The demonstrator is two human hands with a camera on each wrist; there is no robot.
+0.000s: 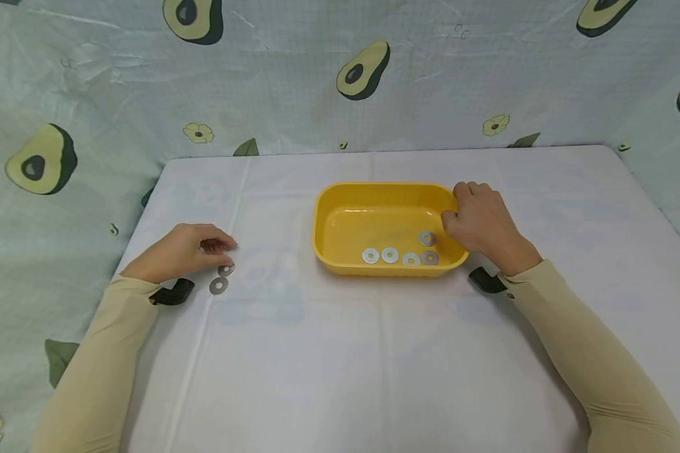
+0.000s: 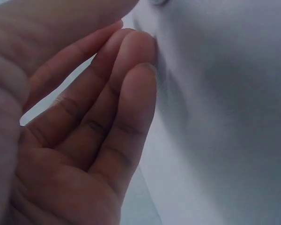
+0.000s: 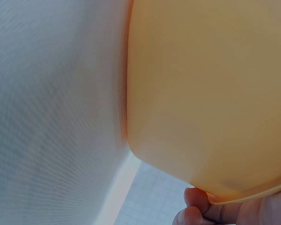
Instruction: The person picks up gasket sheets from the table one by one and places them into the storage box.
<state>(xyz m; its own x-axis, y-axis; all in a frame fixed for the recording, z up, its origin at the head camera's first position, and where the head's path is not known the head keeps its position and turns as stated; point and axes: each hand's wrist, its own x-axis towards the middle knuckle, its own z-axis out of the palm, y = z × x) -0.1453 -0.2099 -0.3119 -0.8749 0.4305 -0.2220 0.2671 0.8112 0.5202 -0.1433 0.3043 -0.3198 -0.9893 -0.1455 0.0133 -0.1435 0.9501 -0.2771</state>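
My left hand [image 1: 189, 251] is over the left side of the table, its thumb and fingertips slightly apart. Right below the thumb lies a metal washer [image 1: 226, 271], partly covered by it. A second flat washer [image 1: 218, 285] lies just nearer to me. In the left wrist view the fingers [image 2: 138, 98] are gently bent, with nothing between them that shows. With my right hand [image 1: 483, 220] I grip the right end of a yellow plastic tray [image 1: 351, 270], fingers curled over its rim. Inside the tray are several washers [image 1: 390, 255], mostly along the near side.
A white cloth covers the table [image 1: 340, 365]. Its far edge meets a pale curtain [image 1: 283, 75] printed with avocados, which hangs behind and at both sides. Each wrist carries a black camera mount, such as the left mount [image 1: 174, 293].
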